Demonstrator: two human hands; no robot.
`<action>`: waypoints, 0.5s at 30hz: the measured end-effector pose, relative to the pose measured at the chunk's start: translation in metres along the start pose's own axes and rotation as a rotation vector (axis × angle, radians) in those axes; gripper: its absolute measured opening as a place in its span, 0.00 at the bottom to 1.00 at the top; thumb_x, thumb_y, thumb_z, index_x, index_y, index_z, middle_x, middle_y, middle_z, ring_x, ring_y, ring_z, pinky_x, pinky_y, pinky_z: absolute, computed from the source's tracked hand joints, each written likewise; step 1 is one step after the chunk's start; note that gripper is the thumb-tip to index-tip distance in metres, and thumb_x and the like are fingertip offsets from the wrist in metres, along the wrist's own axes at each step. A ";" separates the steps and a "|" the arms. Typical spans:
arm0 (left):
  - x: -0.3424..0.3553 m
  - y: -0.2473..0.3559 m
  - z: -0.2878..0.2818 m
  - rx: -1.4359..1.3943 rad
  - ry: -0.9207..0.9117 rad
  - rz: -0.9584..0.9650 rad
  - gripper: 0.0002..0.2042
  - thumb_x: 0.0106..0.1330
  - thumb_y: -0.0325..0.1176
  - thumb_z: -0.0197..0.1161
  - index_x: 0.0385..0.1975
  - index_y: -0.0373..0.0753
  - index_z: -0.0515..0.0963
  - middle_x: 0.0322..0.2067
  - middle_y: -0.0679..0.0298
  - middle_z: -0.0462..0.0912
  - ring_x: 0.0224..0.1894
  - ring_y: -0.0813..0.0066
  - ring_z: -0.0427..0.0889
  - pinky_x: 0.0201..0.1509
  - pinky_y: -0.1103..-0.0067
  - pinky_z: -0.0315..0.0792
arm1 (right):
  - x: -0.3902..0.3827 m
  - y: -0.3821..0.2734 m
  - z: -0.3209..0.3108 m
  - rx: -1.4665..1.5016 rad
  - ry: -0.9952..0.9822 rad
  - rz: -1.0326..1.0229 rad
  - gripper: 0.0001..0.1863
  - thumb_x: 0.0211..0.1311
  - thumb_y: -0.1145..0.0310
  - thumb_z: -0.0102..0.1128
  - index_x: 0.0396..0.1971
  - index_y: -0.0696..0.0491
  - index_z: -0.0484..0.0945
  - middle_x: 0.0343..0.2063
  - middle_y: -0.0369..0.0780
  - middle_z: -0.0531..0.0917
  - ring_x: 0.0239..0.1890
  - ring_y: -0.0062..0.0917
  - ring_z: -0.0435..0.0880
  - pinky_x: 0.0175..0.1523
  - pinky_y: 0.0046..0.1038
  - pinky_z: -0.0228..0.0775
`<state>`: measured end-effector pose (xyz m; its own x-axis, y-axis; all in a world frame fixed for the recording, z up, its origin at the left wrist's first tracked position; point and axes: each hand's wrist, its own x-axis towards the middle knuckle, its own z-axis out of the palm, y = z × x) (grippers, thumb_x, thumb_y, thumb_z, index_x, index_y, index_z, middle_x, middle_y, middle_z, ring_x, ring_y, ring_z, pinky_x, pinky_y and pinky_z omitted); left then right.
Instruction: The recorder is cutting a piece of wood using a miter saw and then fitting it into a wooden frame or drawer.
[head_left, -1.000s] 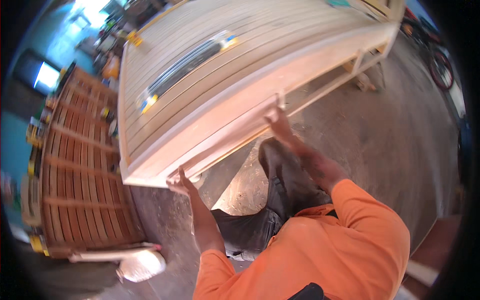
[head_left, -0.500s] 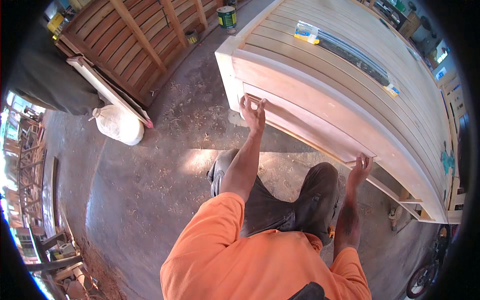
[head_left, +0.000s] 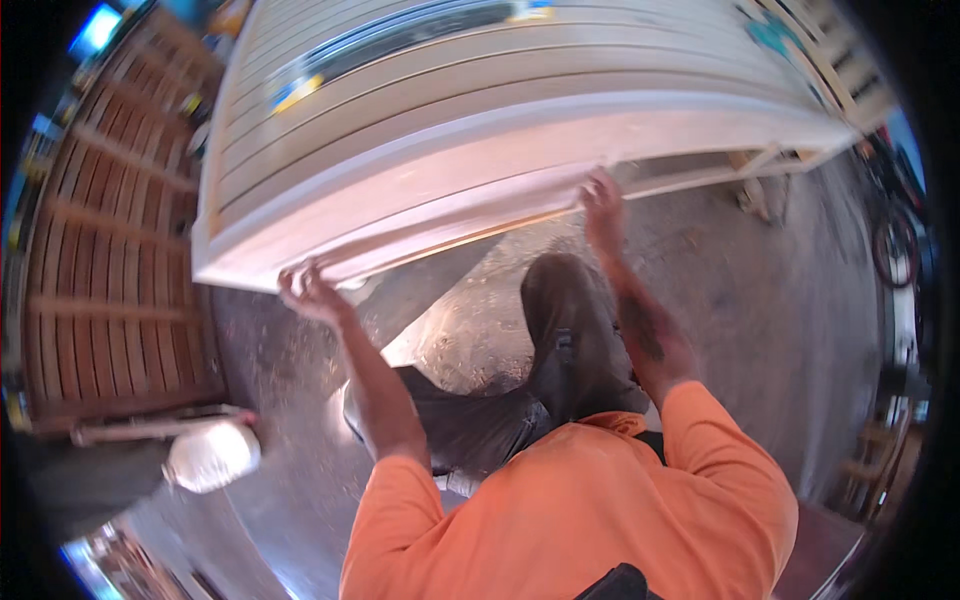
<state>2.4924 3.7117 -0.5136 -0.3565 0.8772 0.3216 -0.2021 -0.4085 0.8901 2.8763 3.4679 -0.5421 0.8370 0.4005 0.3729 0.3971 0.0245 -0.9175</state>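
Note:
A long pale wooden panel (head_left: 460, 228) sits in the front opening of a large wooden furniture piece (head_left: 420, 165) with a slatted top. At the panel's left end, the curled fingers of my left hand (head_left: 316, 296) grip its edge. Toward its other end, my right hand (head_left: 602, 208) has its fingers bent over the edge, slightly blurred. Both arms reach forward, and I cannot see the back of the panel. On the slatted top lies a long dark packet (head_left: 420, 32) with blue and yellow ends.
An open bay with wooden rails (head_left: 755, 165) lies right of the panel. A brown slatted wooden structure (head_left: 120, 240) stands at the left, with a white sack (head_left: 212, 455) near it. A wheel (head_left: 895, 250) shows at the far right. Shavings dot the concrete floor (head_left: 480, 330).
My view has swung to the right, so the furniture appears further left and higher. Both hands stay at the panel's ends.

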 end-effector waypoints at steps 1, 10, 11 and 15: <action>-0.001 0.001 -0.002 0.058 0.008 0.009 0.22 0.59 0.23 0.65 0.52 0.32 0.66 0.47 0.56 0.65 0.46 0.64 0.74 0.45 0.78 0.79 | 0.002 0.001 -0.002 0.010 -0.009 0.013 0.22 0.59 0.77 0.61 0.55 0.57 0.71 0.51 0.44 0.74 0.55 0.30 0.75 0.59 0.28 0.69; 0.001 0.024 0.002 0.326 -0.079 -0.087 0.29 0.53 0.40 0.74 0.51 0.32 0.69 0.50 0.56 0.62 0.56 0.61 0.65 0.57 0.66 0.71 | 0.000 -0.004 -0.008 -0.148 0.076 -0.002 0.21 0.56 0.79 0.63 0.51 0.61 0.74 0.49 0.42 0.73 0.53 0.25 0.75 0.59 0.25 0.69; 0.004 0.023 -0.002 0.335 -0.074 -0.083 0.29 0.53 0.40 0.74 0.51 0.32 0.69 0.50 0.56 0.62 0.56 0.61 0.65 0.57 0.66 0.71 | 0.000 -0.004 -0.004 -0.098 0.080 -0.005 0.20 0.56 0.80 0.63 0.51 0.60 0.75 0.49 0.42 0.73 0.53 0.25 0.75 0.59 0.25 0.69; 0.005 0.027 0.000 0.370 -0.053 -0.056 0.26 0.55 0.32 0.73 0.49 0.30 0.68 0.50 0.54 0.62 0.54 0.62 0.69 0.51 0.76 0.77 | 0.000 -0.009 0.000 0.061 0.084 0.012 0.21 0.55 0.81 0.62 0.51 0.60 0.75 0.47 0.41 0.74 0.51 0.25 0.76 0.59 0.26 0.70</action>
<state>2.4849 3.7045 -0.4880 -0.3043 0.9114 0.2769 0.1272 -0.2492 0.9601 2.8723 3.4673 -0.5335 0.8710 0.3233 0.3698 0.3654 0.0768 -0.9277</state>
